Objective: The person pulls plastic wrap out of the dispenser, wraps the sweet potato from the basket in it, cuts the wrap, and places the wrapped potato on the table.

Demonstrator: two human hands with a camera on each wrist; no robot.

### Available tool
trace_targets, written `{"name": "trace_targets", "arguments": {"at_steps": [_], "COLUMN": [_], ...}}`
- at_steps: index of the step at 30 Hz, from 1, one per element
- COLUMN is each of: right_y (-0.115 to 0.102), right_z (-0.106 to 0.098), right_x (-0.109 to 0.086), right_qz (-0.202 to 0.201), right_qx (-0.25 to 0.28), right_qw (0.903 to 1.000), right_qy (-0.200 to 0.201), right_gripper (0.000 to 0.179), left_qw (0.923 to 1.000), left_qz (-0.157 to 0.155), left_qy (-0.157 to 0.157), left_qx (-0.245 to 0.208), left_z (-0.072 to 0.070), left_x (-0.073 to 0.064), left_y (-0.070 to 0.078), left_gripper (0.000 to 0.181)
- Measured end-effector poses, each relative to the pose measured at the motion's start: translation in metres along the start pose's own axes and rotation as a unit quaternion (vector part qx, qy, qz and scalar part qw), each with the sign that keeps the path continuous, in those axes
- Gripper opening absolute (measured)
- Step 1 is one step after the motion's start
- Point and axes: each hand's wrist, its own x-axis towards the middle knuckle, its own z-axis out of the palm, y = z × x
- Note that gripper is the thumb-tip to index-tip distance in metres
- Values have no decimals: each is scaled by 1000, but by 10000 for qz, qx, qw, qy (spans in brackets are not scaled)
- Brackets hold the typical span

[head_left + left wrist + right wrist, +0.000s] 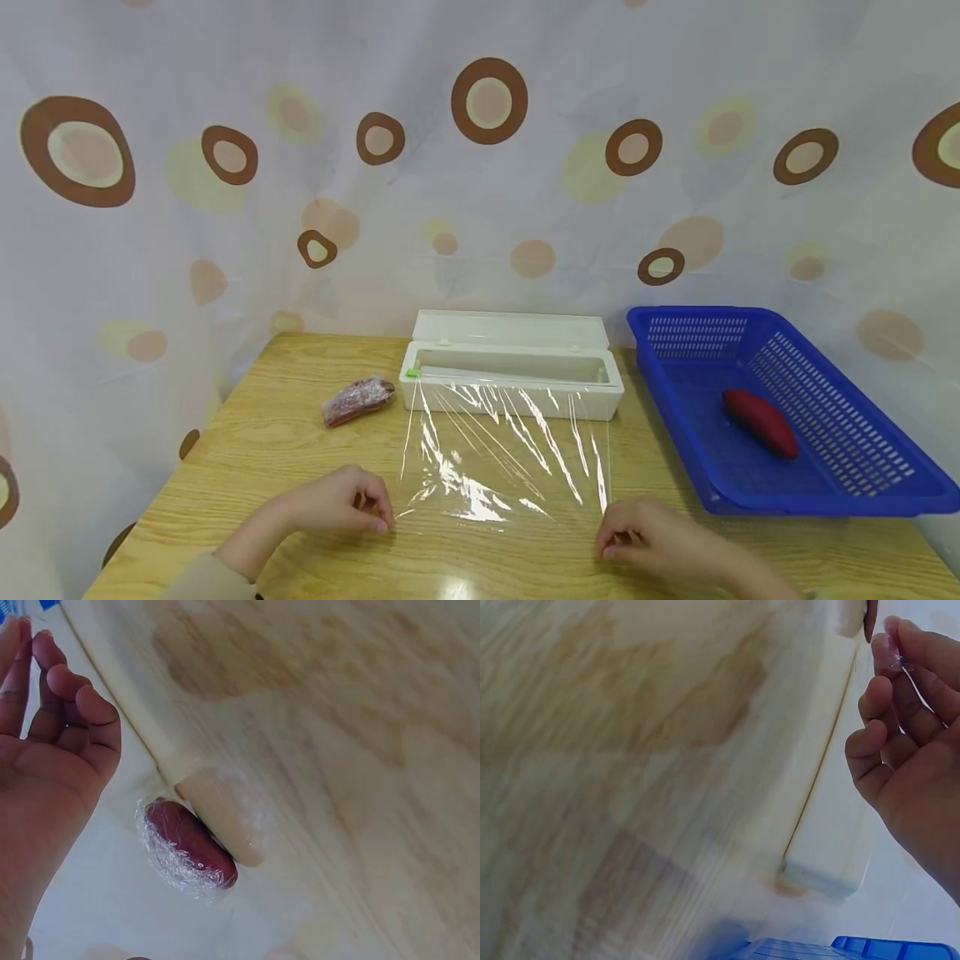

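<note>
A clear sheet of cling film [495, 471] runs from the white dispenser box [512, 331] toward me, stretched flat above the wooden table. My left hand [330, 504] pinches its near left corner between thumb and forefinger. The near right corner is in the pinch of my right hand [667, 537]; a bit of film shows at those fingertips [889, 654] in the right wrist view. Left of the box lies a dark red sweet potato [358, 401] wrapped in film. The left wrist view shows this wrapped sweet potato [191, 847] beyond my left hand [56, 750].
A blue plastic basket [716, 492] stands on the right, with a bare red sweet potato [761, 423] inside. The box's lid is raised, and a green slider [414, 373] sits at its left end. Behind the table [292, 450] hangs a patterned curtain [420, 200].
</note>
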Motion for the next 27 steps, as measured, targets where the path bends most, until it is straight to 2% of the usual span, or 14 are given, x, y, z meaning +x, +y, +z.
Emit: {"name": "trace_targets", "arguments": {"at_steps": [8,12,22,27], "right_y": [2,3,0,-5], "right_z": [8,9,4,-3], "right_x": [1,-1,-2,-4], "right_qz": [-89,-6,-93,64], "right_qx": [-448,-497,-583,-655], "right_qw": [9988,9985,9970,9957], "right_qy": [-153,-210,-496,-652], "right_gripper": [12,11,11,15], "left_qw": [9991,9990,9965,9955], "left_qz": [-291,-362,-781,-904], "left_qy": [-229,-276,-266,-246], "left_qx": [-192,-41,134,158], "left_z": [7,8,10,11], "left_x": [4,5,9,10], "left_y": [-4,-6,-8,-7], "left_gripper": [11,10,8,7]}}
